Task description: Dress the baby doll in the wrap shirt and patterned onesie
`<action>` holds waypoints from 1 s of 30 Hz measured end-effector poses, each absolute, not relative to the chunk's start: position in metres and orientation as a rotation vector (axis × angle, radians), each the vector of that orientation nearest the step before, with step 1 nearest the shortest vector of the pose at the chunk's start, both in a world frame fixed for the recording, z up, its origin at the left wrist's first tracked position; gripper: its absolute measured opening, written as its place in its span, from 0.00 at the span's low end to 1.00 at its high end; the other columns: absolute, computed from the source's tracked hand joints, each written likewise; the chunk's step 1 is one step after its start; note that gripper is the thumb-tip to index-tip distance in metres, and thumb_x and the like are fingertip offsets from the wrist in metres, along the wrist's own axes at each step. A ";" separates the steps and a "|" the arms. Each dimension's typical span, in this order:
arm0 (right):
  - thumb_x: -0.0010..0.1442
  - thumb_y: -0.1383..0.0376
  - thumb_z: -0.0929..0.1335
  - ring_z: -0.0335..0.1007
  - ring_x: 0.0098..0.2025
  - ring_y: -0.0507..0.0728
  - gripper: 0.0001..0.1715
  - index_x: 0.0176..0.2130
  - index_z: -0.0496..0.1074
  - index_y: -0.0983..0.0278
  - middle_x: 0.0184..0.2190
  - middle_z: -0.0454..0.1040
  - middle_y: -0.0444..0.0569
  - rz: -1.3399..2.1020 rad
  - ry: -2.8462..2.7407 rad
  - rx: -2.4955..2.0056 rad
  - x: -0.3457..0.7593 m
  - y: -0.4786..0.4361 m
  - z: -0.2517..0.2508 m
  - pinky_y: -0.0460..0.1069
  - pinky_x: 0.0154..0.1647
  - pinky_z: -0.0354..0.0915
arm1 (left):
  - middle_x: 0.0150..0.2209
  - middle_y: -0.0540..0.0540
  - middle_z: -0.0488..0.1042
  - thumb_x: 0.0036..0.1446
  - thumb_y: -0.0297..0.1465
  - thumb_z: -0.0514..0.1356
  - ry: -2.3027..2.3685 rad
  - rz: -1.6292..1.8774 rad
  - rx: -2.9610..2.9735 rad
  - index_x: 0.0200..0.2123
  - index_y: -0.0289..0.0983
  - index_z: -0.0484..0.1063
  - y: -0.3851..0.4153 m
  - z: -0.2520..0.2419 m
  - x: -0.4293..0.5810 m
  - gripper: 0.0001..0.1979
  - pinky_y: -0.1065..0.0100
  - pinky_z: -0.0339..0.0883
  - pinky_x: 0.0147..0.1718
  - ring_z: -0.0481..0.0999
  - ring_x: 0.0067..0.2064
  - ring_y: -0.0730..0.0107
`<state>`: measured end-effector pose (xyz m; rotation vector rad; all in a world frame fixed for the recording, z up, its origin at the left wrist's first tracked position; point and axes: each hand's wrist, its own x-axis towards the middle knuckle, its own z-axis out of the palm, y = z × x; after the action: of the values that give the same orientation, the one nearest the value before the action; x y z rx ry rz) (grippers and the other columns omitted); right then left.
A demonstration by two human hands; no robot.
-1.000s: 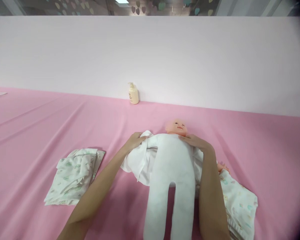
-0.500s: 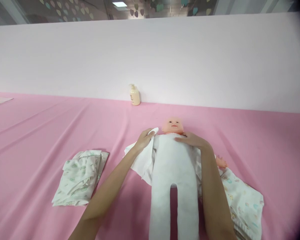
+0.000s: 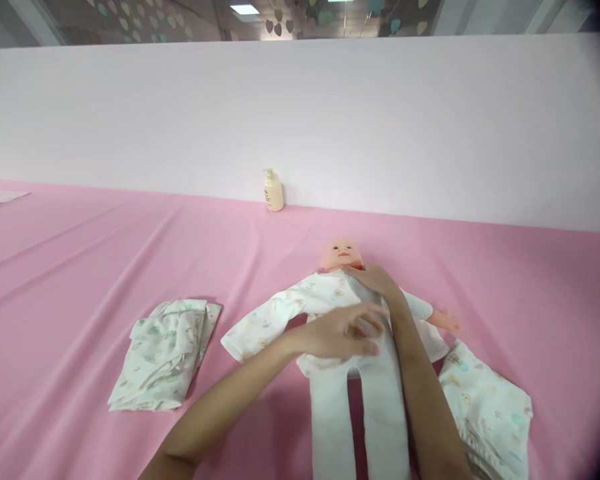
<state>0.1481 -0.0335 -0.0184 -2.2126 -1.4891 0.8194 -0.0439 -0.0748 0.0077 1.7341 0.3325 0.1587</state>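
A baby doll lies face up with a white cloth body and legs. A white patterned baby shirt is spread over the left side of its chest, the sleeve stretched out to the left. My left hand hovers over the doll's belly, slightly blurred, fingers curved and apart, apparently holding nothing. My right hand rests at the doll's neck and upper chest by the shirt's collar, fingers stretched out. Beyond my right forearm, the doll's plastic hand sticks out from white cloth.
A folded green-patterned cloth lies to the left. Another folded patterned garment is beside my right forearm. A cream pump bottle stands against the white wall on the pink sheet.
My left hand has let go of the white cloth and moved right and down over the belly. The shirt's front and sleeve now lie spread over the doll's left side. My right hand stays near the neck.
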 end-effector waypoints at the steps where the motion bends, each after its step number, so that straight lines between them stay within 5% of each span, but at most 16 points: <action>1: 0.52 0.37 0.61 0.70 0.40 0.63 0.37 0.36 0.73 0.66 0.36 0.75 0.55 0.797 -1.491 -2.225 0.148 -0.034 -0.018 0.54 0.43 0.63 | 0.52 0.44 0.70 0.54 0.35 0.61 0.266 0.072 1.744 0.59 0.46 0.58 -0.084 0.010 -0.043 0.29 0.66 0.70 0.38 0.75 0.45 0.66; 7: 0.54 0.39 0.61 0.70 0.38 0.60 0.33 0.34 0.72 0.65 0.36 0.74 0.53 0.862 -1.535 -2.169 0.166 -0.041 -0.016 0.51 0.39 0.63 | 0.43 0.48 0.76 0.62 0.34 0.52 0.226 0.159 2.074 0.48 0.41 0.70 -0.104 0.016 -0.040 0.14 0.69 0.67 0.42 0.75 0.44 0.70; 12: 0.51 0.44 0.66 0.69 0.35 0.57 0.27 0.34 0.74 0.65 0.32 0.74 0.50 0.837 -1.448 -2.141 0.204 -0.059 -0.015 0.48 0.35 0.62 | 0.45 0.40 0.73 0.62 0.35 0.48 0.963 0.466 2.544 0.47 0.36 0.70 -0.060 0.008 -0.050 0.16 0.59 0.61 0.49 0.70 0.48 0.57; 16: 0.47 0.47 0.69 0.69 0.31 0.57 0.24 0.28 0.72 0.67 0.28 0.74 0.53 0.867 -1.273 -2.307 0.232 -0.078 -0.020 0.48 0.31 0.62 | 0.36 0.35 0.73 0.63 0.35 0.42 1.401 0.128 2.578 0.35 0.32 0.72 -0.012 -0.011 -0.071 0.20 0.58 0.62 0.37 0.73 0.38 0.53; 22: 0.47 0.45 0.68 0.68 0.25 0.58 0.24 0.22 0.68 0.63 0.25 0.72 0.53 1.126 -1.106 -2.418 0.244 -0.096 -0.024 0.51 0.24 0.61 | 0.28 0.45 0.74 0.60 0.43 0.47 1.105 0.325 2.202 0.31 0.37 0.70 0.020 -0.040 -0.083 0.19 0.66 0.59 0.28 0.71 0.26 0.64; 25: 0.49 0.44 0.67 0.67 0.25 0.57 0.23 0.26 0.71 0.62 0.24 0.71 0.51 1.031 -1.206 -2.298 0.240 -0.099 -0.019 0.51 0.25 0.61 | 0.31 0.46 0.75 0.60 0.41 0.47 1.031 0.482 2.167 0.33 0.38 0.73 0.024 -0.046 -0.074 0.18 0.67 0.61 0.32 0.72 0.30 0.64; 30: 0.51 0.43 0.66 0.69 0.34 0.57 0.28 0.40 0.73 0.60 0.37 0.75 0.51 0.991 -1.205 -2.132 0.228 -0.102 -0.001 0.49 0.31 0.64 | 0.34 0.47 0.77 0.55 0.33 0.50 1.046 0.510 2.132 0.32 0.37 0.75 0.040 -0.051 -0.062 0.14 0.68 0.60 0.35 0.73 0.36 0.64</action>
<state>0.2282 -0.1022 -0.0006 -2.1316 -1.2054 0.9911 -0.0617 0.0398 -0.0512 2.1317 1.0463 0.5100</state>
